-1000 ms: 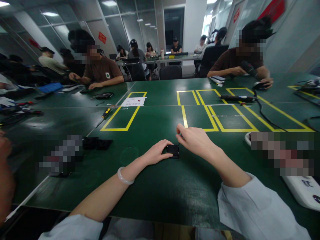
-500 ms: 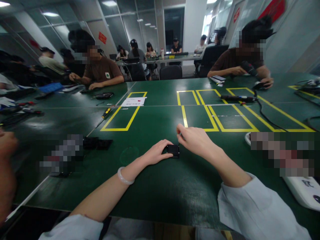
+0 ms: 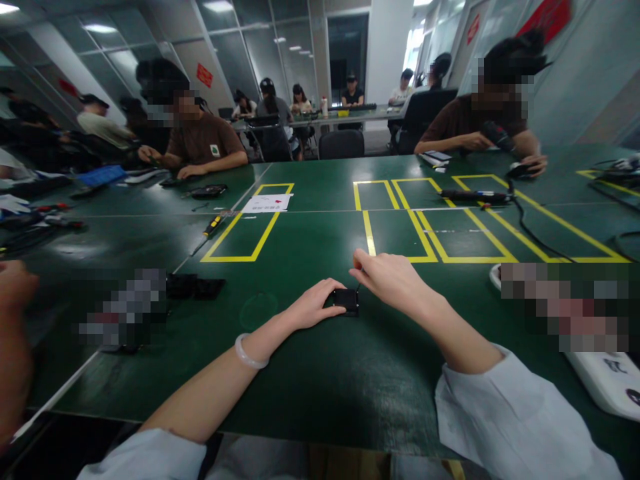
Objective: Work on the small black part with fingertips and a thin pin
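A: Here, the left hand (image 3: 313,307) rests on the green table (image 3: 320,380) with its fingers closed on the near-left side of a small black box (image 3: 347,301), pinning it flat to the surface.

B: And the right hand (image 3: 393,281)?

A: Its fingers are pinched together on a thin dark tool (image 3: 359,288), too small to name, whose tip meets the box's far-right corner. Compared with half a second ago, the right hand has dipped slightly toward the box, and the tool tip now shows just below the fingertips; the left hand and the box have not shifted. By judgement, fine work on that corner is under way and the box is held steady for it.

B: Where does the box lie relative to the table markings?

A: Near the middle of the table, just short of the yellow tape lines (image 3: 370,233), and well apart from the near edge.

B: What room is there around the hands?

A: Bare green surface lies in front of and between the forearms. To the left, some dark flat parts (image 3: 195,288) sit well apart; to the right, a white power strip (image 3: 607,383) lies near the table's edge. Beyond the tape lines, a yellow-handled screwdriver (image 3: 214,225) and a sheet of paper (image 3: 267,203) lie far off, near the seated co-workers (image 3: 200,140).
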